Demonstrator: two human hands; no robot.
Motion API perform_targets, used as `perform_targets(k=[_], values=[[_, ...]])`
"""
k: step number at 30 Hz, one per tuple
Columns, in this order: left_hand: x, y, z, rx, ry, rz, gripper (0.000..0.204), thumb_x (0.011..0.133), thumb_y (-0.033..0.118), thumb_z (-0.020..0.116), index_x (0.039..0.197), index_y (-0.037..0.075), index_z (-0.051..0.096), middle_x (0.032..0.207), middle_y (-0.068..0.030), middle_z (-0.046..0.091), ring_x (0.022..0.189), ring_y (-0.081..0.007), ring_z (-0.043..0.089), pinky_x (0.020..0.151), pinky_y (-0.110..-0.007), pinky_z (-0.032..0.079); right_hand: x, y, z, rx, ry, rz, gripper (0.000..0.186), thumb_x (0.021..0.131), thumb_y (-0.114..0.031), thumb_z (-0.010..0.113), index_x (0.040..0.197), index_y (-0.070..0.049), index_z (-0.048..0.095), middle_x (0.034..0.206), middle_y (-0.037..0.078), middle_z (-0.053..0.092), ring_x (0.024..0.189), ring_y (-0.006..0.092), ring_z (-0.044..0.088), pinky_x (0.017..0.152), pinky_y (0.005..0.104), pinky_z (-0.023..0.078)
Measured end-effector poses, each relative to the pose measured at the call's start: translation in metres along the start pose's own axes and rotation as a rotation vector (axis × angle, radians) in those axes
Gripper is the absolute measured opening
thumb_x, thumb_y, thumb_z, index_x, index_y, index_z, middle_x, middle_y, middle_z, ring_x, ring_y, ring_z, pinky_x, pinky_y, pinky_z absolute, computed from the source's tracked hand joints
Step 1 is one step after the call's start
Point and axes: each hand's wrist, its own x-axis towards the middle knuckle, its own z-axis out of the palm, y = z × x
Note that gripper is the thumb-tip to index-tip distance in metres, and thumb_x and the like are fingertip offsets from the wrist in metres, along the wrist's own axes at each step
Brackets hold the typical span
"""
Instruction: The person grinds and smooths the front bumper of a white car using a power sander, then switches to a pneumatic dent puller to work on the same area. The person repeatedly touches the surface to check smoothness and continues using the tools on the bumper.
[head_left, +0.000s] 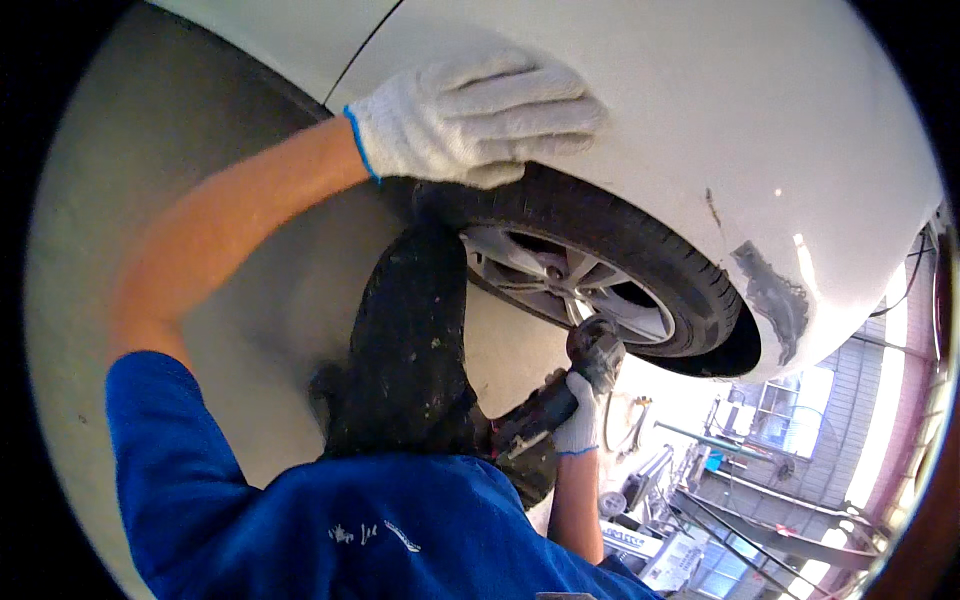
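My gloved left hand [470, 118] lies with fingers stretched out on the white car's panel [700, 90], just above the tyre [690, 270]. My gloved right hand [577, 420] grips a black handheld power tool [540, 410], its rounded head in front of the alloy wheel [555, 280]; whether it touches the wheel is unclear. To the right of the wheel arch, the panel has a dull grey scuffed patch [775, 300] and a dark scrape [713, 208].
My bent leg in dark trousers [405, 350] is beside the wheel on the grey floor [220, 390]. At the lower right are metal equipment [645, 490], rails and windows [785, 410]. A panel seam [355, 55] runs above my left hand.
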Motion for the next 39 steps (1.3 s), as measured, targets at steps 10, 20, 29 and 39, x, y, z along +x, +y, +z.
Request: perform_targets(k=[10,20,29,39], values=[[0.187,0.013,-0.017,-0.145,0.034,-0.079,0.096,0.083,0.060,0.066,0.159,0.013,0.030,0.167,-0.0048,0.023,0.154,-0.0259,0.022,0.128,-0.041,0.016,-0.007,0.001,0.004,-0.037,-0.012,-0.035,0.037,0.086,-0.013,0.068,0.118,0.000,0.053,0.098,0.014,0.065,0.087,0.0285,0.067,0.080,0.0439,0.059],[0.111,0.022,0.011,-0.231,0.058,-0.007,0.093,0.080,0.060,0.069,0.158,0.023,0.034,0.166,0.0020,0.029,0.151,-0.0198,0.028,0.127,-0.038,0.019,-0.015,-0.005,0.023,-0.062,-0.014,-0.080,0.032,0.084,-0.008,0.070,0.112,0.003,0.059,0.093,0.015,0.068,0.082,0.0274,0.069,0.076,0.0407,0.059],[0.029,-0.001,0.006,-0.089,0.022,0.040,0.060,0.071,0.044,0.076,0.125,0.021,0.069,0.139,0.0058,0.058,0.127,-0.0138,0.053,0.103,-0.032,0.044,-0.018,-0.001,0.026,-0.127,-0.048,-0.064,0.036,0.085,-0.010,0.068,0.116,0.003,0.056,0.095,0.014,0.067,0.085,0.0276,0.069,0.078,0.0419,0.060],[0.119,0.019,0.006,-0.001,-0.001,0.149,0.071,0.089,0.031,0.063,0.155,0.018,0.040,0.164,-0.0014,0.032,0.150,-0.0187,0.029,0.127,-0.037,0.020,-0.025,0.003,0.010,-0.128,0.051,-0.080,0.032,0.084,-0.011,0.071,0.111,0.003,0.060,0.094,0.014,0.069,0.081,0.0266,0.069,0.075,0.0396,0.059]])
